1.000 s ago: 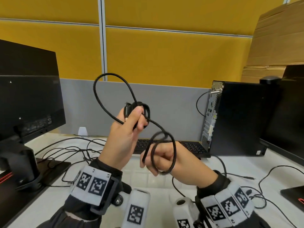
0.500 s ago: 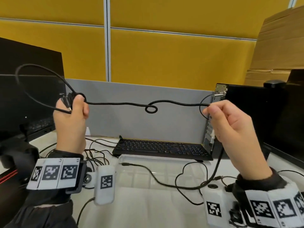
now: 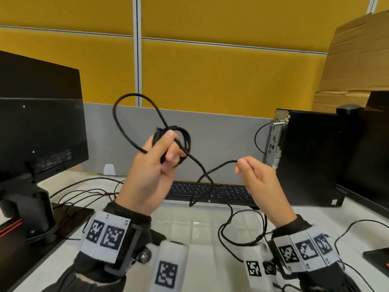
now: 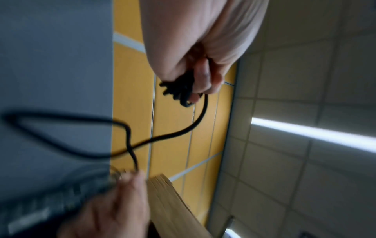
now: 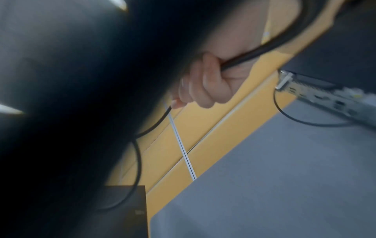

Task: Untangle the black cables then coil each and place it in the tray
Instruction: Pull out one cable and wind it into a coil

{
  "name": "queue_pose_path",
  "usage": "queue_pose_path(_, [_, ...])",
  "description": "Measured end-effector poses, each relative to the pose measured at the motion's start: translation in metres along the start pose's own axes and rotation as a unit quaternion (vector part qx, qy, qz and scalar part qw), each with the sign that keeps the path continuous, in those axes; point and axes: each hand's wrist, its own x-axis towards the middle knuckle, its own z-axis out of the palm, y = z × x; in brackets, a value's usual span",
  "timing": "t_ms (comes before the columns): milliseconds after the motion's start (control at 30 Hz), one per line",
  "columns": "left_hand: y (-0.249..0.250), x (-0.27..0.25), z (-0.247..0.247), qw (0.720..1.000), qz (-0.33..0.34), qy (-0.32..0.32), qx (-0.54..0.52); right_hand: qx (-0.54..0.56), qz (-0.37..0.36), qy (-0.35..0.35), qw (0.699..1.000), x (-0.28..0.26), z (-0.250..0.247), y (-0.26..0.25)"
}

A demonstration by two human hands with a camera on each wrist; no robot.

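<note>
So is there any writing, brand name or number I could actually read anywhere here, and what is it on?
No text can be read.
The monitor has a back label of pale print, too small to read.
The keyboard has key legends, too small to read.
The wrist bands carry black-and-white square code patterns, not words.
The computer tower has a small sticker low at its front corner, unreadable.
Both wrist views are too blurred to show text.

Black sleeves (image 3: 88, 268), white wristbands (image 3: 105, 234) with black square markers
</note>
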Motion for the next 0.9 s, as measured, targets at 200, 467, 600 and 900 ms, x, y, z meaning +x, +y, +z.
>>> queue_pose_path(200, [-0.005,-0.015,0.021,0.976,-0.103,-0.117,-0.154,0.013,-0.049,-0.030,0.998,-0.001,0.006,0.002])
queue_pose_path(467, [0.006,-0.009,0.018,0.957,-0.061,-0.081,-0.272,-0.268,-0.325,-0.007,0.907,-0.010,0.018,0.001])
queue_pose_path(600, [0.005,0.002,0.006,0.980,-0.017,0.010,-0.196,-0.134,-0.312,-0.100,0.935,-0.018,0.029,-0.013])
queue_pose_path(900, [0.004,0.026,-0.057,0.972,0.112,0.179,0.099,0.374,-0.090,-0.145,0.911,-0.027,0.018,-0.062])
